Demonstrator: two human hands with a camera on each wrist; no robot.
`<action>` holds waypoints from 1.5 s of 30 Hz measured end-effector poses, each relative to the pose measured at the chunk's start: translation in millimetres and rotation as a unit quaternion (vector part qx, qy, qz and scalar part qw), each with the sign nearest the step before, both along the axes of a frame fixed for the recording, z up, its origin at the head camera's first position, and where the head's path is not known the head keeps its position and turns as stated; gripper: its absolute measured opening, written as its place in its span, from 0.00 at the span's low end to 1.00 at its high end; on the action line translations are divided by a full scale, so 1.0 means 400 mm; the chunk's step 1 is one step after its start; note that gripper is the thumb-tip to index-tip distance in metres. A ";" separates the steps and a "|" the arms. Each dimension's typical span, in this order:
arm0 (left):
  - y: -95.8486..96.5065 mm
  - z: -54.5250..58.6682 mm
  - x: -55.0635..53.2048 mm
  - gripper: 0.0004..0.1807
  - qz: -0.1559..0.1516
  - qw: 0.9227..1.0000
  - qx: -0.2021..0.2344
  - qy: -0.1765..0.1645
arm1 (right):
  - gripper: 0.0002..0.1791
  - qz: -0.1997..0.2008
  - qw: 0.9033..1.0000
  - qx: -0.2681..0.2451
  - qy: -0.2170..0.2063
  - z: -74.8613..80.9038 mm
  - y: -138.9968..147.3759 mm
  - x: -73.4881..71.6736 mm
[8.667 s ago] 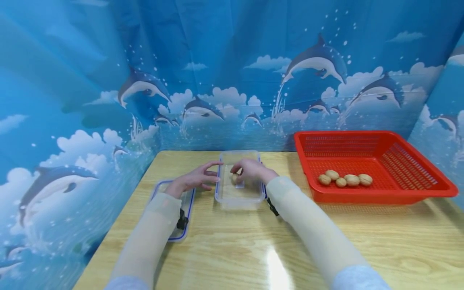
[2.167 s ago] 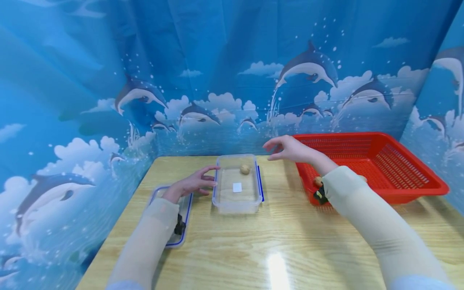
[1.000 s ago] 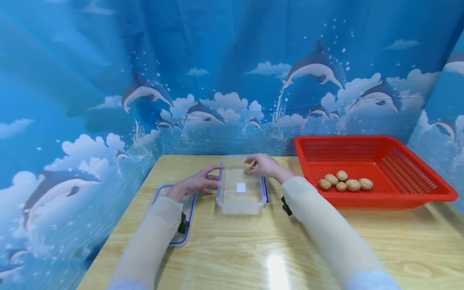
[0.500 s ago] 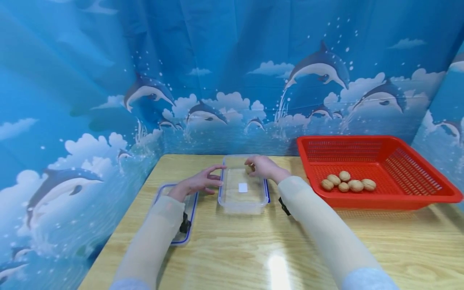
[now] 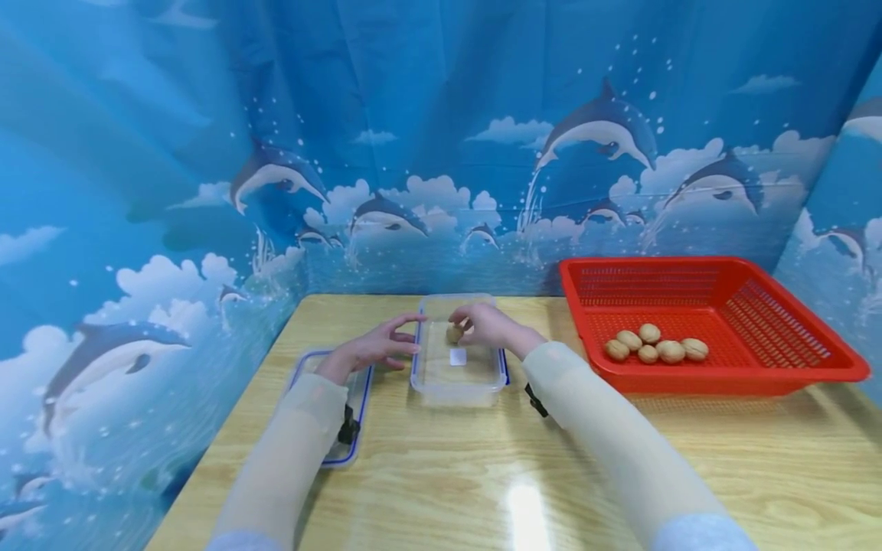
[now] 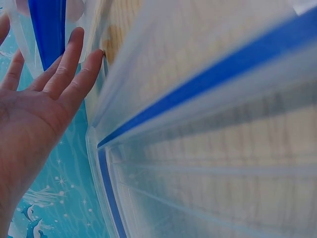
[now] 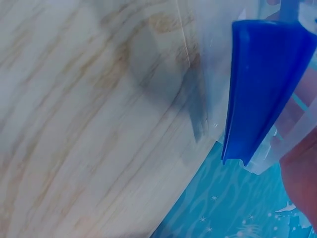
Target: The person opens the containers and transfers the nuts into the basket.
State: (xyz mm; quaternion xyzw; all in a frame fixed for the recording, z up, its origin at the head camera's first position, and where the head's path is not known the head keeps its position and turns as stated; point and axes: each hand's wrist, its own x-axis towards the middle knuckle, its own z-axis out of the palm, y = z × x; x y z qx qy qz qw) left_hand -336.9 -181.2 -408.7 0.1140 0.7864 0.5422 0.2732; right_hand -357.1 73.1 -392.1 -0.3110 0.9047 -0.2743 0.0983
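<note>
My right hand point(image 5: 485, 325) reaches into a clear plastic box point(image 5: 458, 383) and pinches a walnut point(image 5: 454, 334) between fingertips and thumb, above or on the box floor; the exact height cannot be told. My left hand point(image 5: 375, 344) is at the box's left side, fingers spread, fingertips at the rim. In the left wrist view my left hand point(image 6: 54, 82) shows straight fingers near a blue side clip point(image 6: 48, 29). In the right wrist view a blue clip point(image 7: 262, 84) hangs down the box's side, and only a sliver of my right hand point(image 7: 302, 173) shows.
Under my left forearm lies a second clear container point(image 5: 344, 457) with a blue seal. A red basket point(image 5: 730, 379) stands to the right, with several walnuts point(image 5: 671, 351) at its front left. A white label point(image 5: 458, 357) shows in the clear box. Dolphin-print curtain backs the wooden table point(image 5: 427, 490).
My right hand came from beside the basket to the walnut at the box's back right, then shifted left with it. The basket holds one more walnut than at first. My left hand stayed.
</note>
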 end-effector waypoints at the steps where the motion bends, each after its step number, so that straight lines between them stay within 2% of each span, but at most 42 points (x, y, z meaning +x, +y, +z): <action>1: 0.000 -0.002 -0.001 0.34 0.000 1.000 0.000 0.001 | 0.26 -0.001 1.000 -0.002 -0.001 -0.001 -0.002 -0.001; 8: -0.002 -0.004 0.000 0.35 0.000 1.000 0.002 0.000 | 0.27 -0.011 1.000 0.018 -0.005 -0.004 -0.006 -0.003; 15: 0.000 0.000 0.002 0.34 -0.004 1.000 0.006 -0.003 | 0.25 0.008 0.999 0.044 0.006 -0.002 -0.017 0.006; 19: 0.010 -0.002 -0.004 0.34 -0.016 1.000 0.011 -0.001 | 0.25 0.009 0.999 0.031 -0.008 -0.006 -0.014 0.014; 22: 0.007 -0.003 -0.004 0.34 -0.022 1.000 0.012 0.002 | 0.24 0.016 0.999 0.006 -0.035 -0.009 -0.020 0.019; 28: -0.005 -0.003 0.002 0.34 -0.013 1.000 0.003 0.004 | 0.21 0.029 0.996 -0.017 -0.086 -0.008 -0.034 0.025; 39: -0.005 0.004 0.003 0.35 -0.020 1.000 0.005 0.003 | 0.21 0.051 0.993 0.018 -0.102 0.002 -0.052 0.030; 45: -0.003 0.005 0.002 0.34 -0.017 1.000 0.005 0.004 | 0.21 0.059 0.994 0.024 -0.090 -0.006 -0.059 0.026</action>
